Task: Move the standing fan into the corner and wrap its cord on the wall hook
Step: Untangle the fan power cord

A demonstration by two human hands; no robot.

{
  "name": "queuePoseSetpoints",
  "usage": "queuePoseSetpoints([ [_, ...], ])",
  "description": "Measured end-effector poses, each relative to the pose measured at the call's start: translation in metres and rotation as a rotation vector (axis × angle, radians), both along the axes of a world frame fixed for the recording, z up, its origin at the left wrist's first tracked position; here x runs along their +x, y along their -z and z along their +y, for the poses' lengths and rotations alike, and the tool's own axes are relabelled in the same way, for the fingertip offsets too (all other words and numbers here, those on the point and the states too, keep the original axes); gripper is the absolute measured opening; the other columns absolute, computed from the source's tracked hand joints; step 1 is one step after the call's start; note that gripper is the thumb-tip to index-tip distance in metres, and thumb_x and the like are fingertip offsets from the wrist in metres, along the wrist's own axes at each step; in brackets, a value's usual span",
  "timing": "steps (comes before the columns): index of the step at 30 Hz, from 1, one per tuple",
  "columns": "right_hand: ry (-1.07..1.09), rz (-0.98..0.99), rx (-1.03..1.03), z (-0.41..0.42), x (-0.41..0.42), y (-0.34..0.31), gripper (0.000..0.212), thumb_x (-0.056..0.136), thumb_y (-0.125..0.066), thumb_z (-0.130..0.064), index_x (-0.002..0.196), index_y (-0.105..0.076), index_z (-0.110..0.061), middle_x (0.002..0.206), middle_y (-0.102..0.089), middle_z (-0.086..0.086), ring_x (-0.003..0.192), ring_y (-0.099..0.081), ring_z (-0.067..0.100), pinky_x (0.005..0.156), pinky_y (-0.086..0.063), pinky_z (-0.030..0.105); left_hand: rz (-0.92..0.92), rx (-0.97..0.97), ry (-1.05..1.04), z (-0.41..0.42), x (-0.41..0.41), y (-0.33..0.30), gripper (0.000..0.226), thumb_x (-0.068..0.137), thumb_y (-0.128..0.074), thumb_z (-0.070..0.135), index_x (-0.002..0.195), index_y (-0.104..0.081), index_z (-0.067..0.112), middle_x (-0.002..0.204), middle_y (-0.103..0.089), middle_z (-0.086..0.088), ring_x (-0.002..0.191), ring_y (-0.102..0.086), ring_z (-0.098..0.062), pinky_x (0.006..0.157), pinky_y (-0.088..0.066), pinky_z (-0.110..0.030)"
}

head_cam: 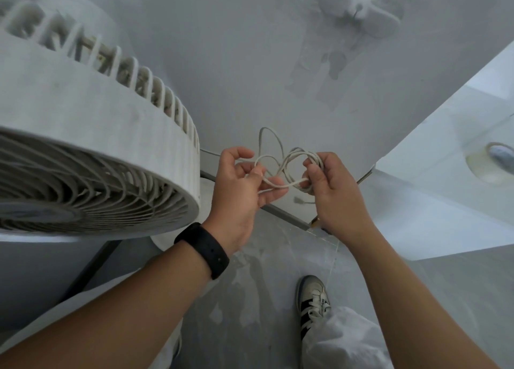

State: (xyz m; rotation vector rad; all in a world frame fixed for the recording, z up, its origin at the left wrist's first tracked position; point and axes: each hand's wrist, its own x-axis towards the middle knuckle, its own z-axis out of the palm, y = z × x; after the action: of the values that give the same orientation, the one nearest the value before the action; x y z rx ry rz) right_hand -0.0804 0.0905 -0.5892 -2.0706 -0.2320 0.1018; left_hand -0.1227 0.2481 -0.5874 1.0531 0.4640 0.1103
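Note:
The white standing fan [91,157] fills the left, its round grilled head tilted toward me beside the wall. Its white cord [281,165] runs out from behind the fan head into several loose loops held between both hands. My left hand [242,190], with a black band on the wrist, pinches a loop between thumb and fingers. My right hand [331,190] grips the coiled bundle, fingers curled round it. The cord's plug [299,201] dangles just below the hands. High on the wall sits a white hook [358,11], well above the hands.
A white panel or cabinet [445,190] juts in from the right, meeting the wall in the corner behind my hands. A round hole with tape shows on it at far right. My shoe [313,303] and pale trouser leg stand on the grey scuffed floor [250,299].

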Motion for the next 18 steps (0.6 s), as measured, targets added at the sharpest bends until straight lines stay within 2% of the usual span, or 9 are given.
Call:
queuePoseSetpoints([
  [3, -0.008, -0.054, -0.031, 0.003, 0.0, -0.002, 0.012, 0.108, -0.05, -0.019, 0.111, -0.061, -0.015, 0.086, -0.067, -0.008, 0.078, -0.066, -0.006, 0.067, -0.047, 0.006, 0.017, 0.483, 0.025, 0.001, -0.002, 0.009, 0.019, 0.106, -0.052, 0.009, 0.105, -0.062, 0.025, 0.11, -0.059, -0.005, 0.073, -0.072, -0.015, 0.073, -0.065, -0.038],
  [6, -0.056, -0.031, -0.052, 0.005, -0.002, -0.001, 0.01, 0.107, -0.054, -0.018, 0.112, -0.062, -0.016, 0.091, -0.069, -0.009, 0.082, -0.069, -0.005, 0.067, -0.052, 0.01, -0.106, 0.992, 0.079, 0.004, -0.006, 0.018, 0.011, 0.101, -0.064, 0.028, 0.109, -0.07, 0.032, 0.123, -0.048, 0.004, 0.105, -0.06, -0.015, 0.089, -0.055, -0.032],
  [8, -0.088, -0.035, -0.084, 0.006, -0.003, 0.0, 0.01, 0.106, -0.055, -0.02, 0.112, -0.063, -0.017, 0.093, -0.07, -0.012, 0.084, -0.07, -0.003, 0.068, -0.054, 0.012, -0.168, 1.206, 0.129, 0.004, -0.008, 0.022, 0.017, 0.097, -0.062, 0.038, 0.109, -0.074, 0.031, 0.118, -0.053, 0.007, 0.111, -0.054, -0.018, 0.093, -0.052, -0.038],
  [10, -0.089, -0.068, -0.118, 0.006, -0.004, 0.001, 0.01, 0.105, -0.057, -0.019, 0.111, -0.064, -0.018, 0.092, -0.07, -0.013, 0.084, -0.068, -0.003, 0.07, -0.049, 0.009, -0.173, 1.175, 0.204, 0.002, -0.01, 0.02, 0.024, 0.097, -0.057, 0.044, 0.103, -0.075, 0.03, 0.1, -0.064, 0.013, 0.098, -0.06, -0.013, 0.087, -0.053, -0.045],
  [13, -0.046, -0.094, -0.123, 0.005, -0.001, 0.002, 0.01, 0.105, -0.056, -0.021, 0.109, -0.065, -0.019, 0.087, -0.07, -0.01, 0.081, -0.065, 0.005, 0.069, -0.05, 0.018, -0.156, 1.008, 0.289, 0.0, -0.011, 0.018, 0.03, 0.093, -0.057, 0.057, 0.102, -0.073, 0.033, 0.083, -0.069, 0.014, 0.082, -0.065, -0.005, 0.086, -0.054, -0.051],
  [15, -0.022, -0.103, -0.113, 0.005, -0.001, 0.001, 0.01, 0.105, -0.056, -0.022, 0.109, -0.065, -0.021, 0.084, -0.069, -0.009, 0.079, -0.065, 0.006, 0.069, -0.051, 0.021, -0.167, 1.012, 0.284, 0.0, -0.011, 0.019, 0.022, 0.094, -0.062, 0.051, 0.099, -0.071, 0.032, 0.075, -0.067, 0.011, 0.074, -0.063, -0.007, 0.084, -0.053, -0.051],
  [17, -0.002, -0.106, -0.078, 0.005, -0.002, 0.0, 0.009, 0.105, -0.056, -0.021, 0.108, -0.065, -0.021, 0.084, -0.071, -0.01, 0.081, -0.067, 0.003, 0.07, -0.052, 0.017, -0.164, 0.964, 0.236, 0.0, -0.01, 0.019, 0.013, 0.098, -0.065, 0.038, 0.093, -0.069, 0.028, 0.073, -0.067, 0.009, 0.07, -0.062, -0.008, 0.078, -0.053, -0.044],
  [18, 0.007, -0.106, -0.062, 0.005, -0.002, -0.001, 0.009, 0.105, -0.056, -0.021, 0.107, -0.065, -0.022, 0.084, -0.071, -0.01, 0.082, -0.068, 0.001, 0.069, -0.05, 0.013, -0.149, 0.88, 0.215, 0.0, -0.01, 0.017, 0.013, 0.101, -0.065, 0.033, 0.092, -0.069, 0.024, 0.072, -0.067, 0.007, 0.069, -0.062, -0.01, 0.074, -0.053, -0.041],
])
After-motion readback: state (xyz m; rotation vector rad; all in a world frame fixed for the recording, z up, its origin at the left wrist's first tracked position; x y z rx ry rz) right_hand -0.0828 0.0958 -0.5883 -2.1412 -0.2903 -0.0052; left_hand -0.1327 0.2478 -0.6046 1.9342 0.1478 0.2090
